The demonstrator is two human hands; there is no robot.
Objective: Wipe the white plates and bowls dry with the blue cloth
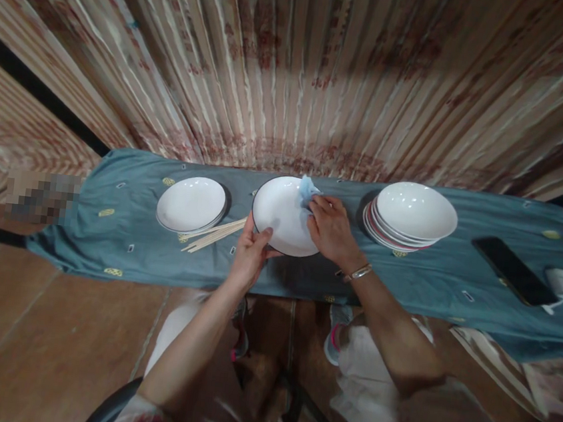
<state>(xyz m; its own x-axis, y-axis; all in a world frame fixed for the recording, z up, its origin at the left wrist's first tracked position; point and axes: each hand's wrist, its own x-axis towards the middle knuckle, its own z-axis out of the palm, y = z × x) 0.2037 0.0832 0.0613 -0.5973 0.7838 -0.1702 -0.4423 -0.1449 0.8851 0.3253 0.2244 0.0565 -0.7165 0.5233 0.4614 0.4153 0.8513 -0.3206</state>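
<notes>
One dark-rimmed white plate [284, 214] is held above a teal tablecloth [155, 261] whose rectangular printed marks [131, 248] are too small to read, between stacked plates [192, 203] at left and piled bowls [416, 212] at right. The left hand [252, 247], arm stretched forward, grasps the plate's near-left edge, thumb on top. The right hand [330, 228], forearm slanting inward, pinches a pale-blue rag [306, 189] in bent fingers at the far-right rim.

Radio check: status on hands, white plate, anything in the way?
Left hand gripping round, white, dark-rimmed plate. Right hand holding crumpled light-blue cloth at plate's upper-right edge. Pale wooden chopsticks beside left hand; nothing visibly blocking.
</notes>
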